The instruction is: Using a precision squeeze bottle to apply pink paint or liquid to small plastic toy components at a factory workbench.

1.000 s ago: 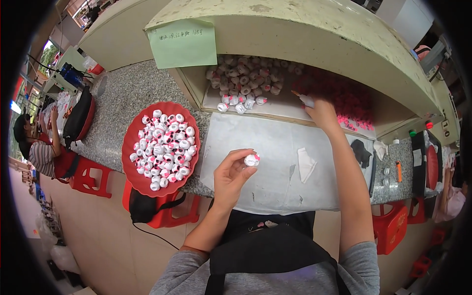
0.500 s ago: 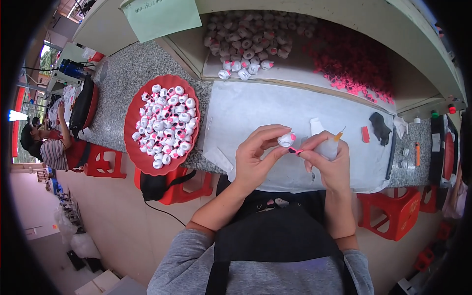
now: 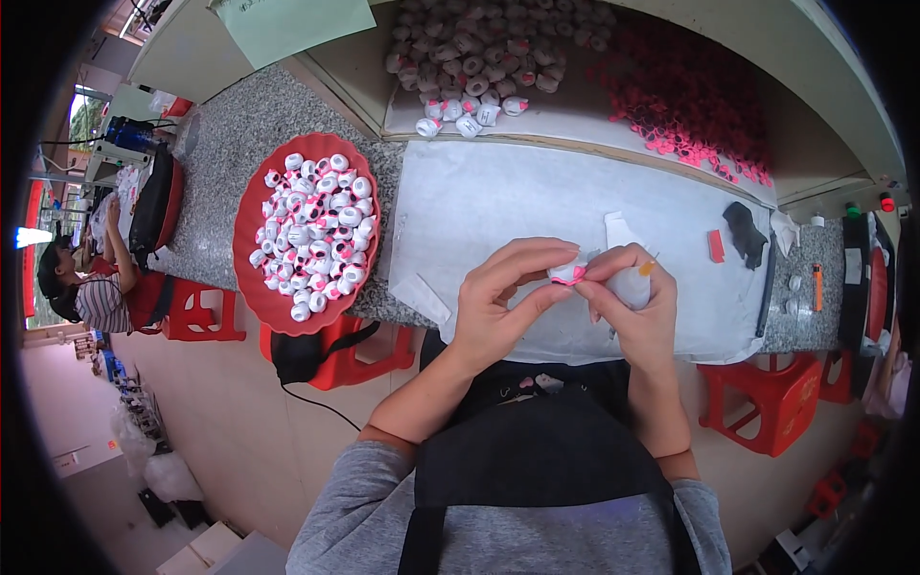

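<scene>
My left hand (image 3: 500, 299) is closed on a small white rounded toy head (image 3: 563, 273), pinched between thumb and fingers above the white work sheet. My right hand (image 3: 644, 333) presses a small pink piece (image 3: 578, 275) against it with thumb and fingertip. In the same right hand, tucked under the fingers, rests a translucent squeeze bottle (image 3: 630, 288) with an orange needle tip. Fingers partly hide where the pink piece meets the white head. On the left, a red scalloped tray (image 3: 245, 278) holds many similar white heads with pink and black parts.
A shelf compartment behind the sheet (image 3: 460, 192) holds a heap of white heads (image 3: 470, 62) and a pile of pink pieces (image 3: 690, 134). A black scrap (image 3: 744, 235) and a red piece (image 3: 716, 246) lie right. Red stools (image 3: 767, 407) stand below; another person (image 3: 101, 287) sits far left.
The pink piece, held just below the white head earlier, now sits against it. My right hand has come slightly left, and the bottle's tip has turned. The whole view has shifted a little.
</scene>
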A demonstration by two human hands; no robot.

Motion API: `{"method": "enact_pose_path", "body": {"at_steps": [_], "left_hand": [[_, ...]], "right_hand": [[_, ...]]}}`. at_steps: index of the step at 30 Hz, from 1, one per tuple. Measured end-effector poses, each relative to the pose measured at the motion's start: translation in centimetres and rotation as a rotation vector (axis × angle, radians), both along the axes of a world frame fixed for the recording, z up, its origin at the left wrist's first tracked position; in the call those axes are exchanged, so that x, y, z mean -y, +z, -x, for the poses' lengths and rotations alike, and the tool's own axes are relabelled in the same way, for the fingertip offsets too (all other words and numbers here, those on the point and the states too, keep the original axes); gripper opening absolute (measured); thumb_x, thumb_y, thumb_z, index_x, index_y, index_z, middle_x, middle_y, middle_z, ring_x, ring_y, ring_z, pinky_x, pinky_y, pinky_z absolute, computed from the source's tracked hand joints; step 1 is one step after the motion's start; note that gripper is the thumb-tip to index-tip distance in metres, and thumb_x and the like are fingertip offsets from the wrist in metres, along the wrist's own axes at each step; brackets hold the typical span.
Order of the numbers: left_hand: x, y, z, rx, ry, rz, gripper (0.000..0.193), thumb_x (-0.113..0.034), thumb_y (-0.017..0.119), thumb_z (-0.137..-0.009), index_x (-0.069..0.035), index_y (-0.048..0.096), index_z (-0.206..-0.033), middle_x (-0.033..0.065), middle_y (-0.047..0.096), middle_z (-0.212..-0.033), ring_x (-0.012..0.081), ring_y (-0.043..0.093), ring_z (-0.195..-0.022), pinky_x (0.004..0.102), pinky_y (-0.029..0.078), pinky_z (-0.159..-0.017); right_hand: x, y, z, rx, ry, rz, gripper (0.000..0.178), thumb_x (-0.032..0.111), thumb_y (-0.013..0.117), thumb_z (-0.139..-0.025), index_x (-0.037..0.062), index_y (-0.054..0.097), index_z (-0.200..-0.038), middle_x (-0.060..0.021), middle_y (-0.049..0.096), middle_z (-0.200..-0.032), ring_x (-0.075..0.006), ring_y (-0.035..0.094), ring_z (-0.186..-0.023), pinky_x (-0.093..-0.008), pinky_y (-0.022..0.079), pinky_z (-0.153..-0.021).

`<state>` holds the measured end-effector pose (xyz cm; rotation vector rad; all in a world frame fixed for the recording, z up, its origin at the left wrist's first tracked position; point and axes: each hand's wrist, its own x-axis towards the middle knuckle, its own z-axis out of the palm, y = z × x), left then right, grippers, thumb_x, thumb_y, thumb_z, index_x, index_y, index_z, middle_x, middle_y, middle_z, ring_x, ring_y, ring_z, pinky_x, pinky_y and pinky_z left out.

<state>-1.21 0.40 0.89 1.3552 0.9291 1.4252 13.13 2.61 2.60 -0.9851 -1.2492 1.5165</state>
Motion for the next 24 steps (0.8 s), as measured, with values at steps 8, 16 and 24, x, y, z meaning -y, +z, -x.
{"method": "enact_pose_path", "body": {"at_steps": [8, 16, 24], "left_hand": [[0.3, -0.7, 0.4, 0.394, -0.153, 0.164, 0.025, 0.004, 0.053, -0.07, 0.004, 0.051, -0.095, 0.0125, 0.049, -0.1, 0.0176, 0.048, -0.092, 0.0273, 0.039, -0.082], [0.4, -1.4, 0.2, 0.455, -0.195, 0.175, 0.023, -0.003, 0.059, -0.068, -0.001, 0.055, -0.091, 0.0123, 0.054, -0.091, 0.0203, 0.051, -0.088, 0.0396, 0.026, -0.092], [0.5, -1.7, -0.1, 0.437, -0.166, 0.096, 0.024, -0.003, 0.058, -0.068, -0.001, 0.055, -0.092, 0.0126, 0.055, -0.09, 0.019, 0.052, -0.085, 0.0417, 0.023, -0.094]], "right_hand": [[0.5, 0.1, 0.8, -0.025, 0.007, -0.104, 0.029, -0.006, 0.061, -0.062, -0.001, 0.048, -0.087, -0.0071, 0.051, -0.07, -0.0075, 0.046, -0.051, -0.0168, 0.034, -0.041], [0.8, -0.8, 0.3, -0.166, 0.094, -0.009, 0.024, -0.001, 0.064, -0.064, -0.0005, 0.054, -0.086, -0.0041, 0.054, -0.068, -0.0043, 0.045, -0.05, -0.0162, 0.034, -0.043], [1.1, -0.9, 0.6, -0.185, 0.013, -0.024, 0.023, 0.0, 0.064, -0.064, -0.0022, 0.054, -0.084, -0.0057, 0.054, -0.064, -0.0054, 0.046, -0.049, -0.017, 0.035, -0.042]]}}
